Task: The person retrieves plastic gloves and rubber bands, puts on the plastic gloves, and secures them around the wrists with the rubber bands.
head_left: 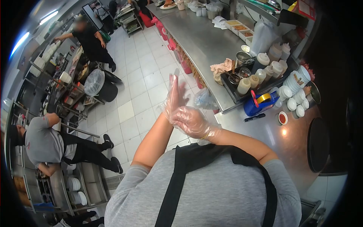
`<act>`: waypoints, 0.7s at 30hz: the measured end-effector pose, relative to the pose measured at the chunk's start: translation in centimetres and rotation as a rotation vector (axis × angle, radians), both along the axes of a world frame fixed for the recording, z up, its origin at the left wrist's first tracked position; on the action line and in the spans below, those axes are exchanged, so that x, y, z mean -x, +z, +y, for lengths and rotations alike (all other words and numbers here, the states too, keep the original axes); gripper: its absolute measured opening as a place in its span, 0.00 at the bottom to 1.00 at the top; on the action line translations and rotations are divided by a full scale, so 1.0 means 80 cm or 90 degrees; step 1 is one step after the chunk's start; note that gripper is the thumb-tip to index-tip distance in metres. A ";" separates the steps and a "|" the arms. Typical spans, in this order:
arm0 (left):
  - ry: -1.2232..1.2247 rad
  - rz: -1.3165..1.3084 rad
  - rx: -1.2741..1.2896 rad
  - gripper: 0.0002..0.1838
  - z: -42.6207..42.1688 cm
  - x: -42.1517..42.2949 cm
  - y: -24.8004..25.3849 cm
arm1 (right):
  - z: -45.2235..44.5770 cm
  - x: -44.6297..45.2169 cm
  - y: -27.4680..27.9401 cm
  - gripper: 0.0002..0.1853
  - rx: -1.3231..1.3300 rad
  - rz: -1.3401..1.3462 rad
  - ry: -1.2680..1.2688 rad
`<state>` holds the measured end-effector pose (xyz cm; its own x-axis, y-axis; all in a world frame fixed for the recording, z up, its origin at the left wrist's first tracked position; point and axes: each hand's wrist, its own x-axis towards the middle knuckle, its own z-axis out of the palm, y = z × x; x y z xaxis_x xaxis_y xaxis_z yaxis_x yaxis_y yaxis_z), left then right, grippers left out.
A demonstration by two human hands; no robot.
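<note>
Both of my hands wear clear, loose plastic gloves. My left hand (175,94) points up and away in front of my chest, its fingers stretched out and a little smeared by motion. Closed at the left wrist, my right hand (191,122) grips the cuff of the left hand's plastic glove (169,109). A loose edge of the right glove hangs at that wrist. The nearest surface is the steel counter (189,39) on the right, apart from both hands.
On the counter stand a caddy of squeeze bottles (244,86), a blue container (259,104) with tape, a black marker (255,117), stacked bowls (293,84) and a cup of red sauce (282,118). Two co-workers (45,138) work at left shelves, near a lined bin (106,87).
</note>
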<state>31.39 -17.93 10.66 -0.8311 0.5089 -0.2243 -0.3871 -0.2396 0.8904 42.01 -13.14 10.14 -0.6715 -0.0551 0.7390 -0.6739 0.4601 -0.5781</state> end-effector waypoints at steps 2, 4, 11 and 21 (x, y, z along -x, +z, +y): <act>0.008 0.088 0.024 0.46 -0.001 -0.005 0.012 | 0.001 0.000 0.002 0.05 -0.001 0.003 0.001; -0.098 0.109 -0.042 0.46 -0.015 0.011 0.020 | 0.000 0.000 0.011 0.05 -0.006 0.009 0.017; -0.057 0.063 -0.062 0.51 -0.006 0.010 0.045 | 0.006 0.013 0.024 0.04 -0.060 0.029 0.112; -0.609 -0.116 -0.863 0.50 0.001 -0.014 0.133 | 0.023 0.034 -0.001 0.26 0.701 -0.677 0.662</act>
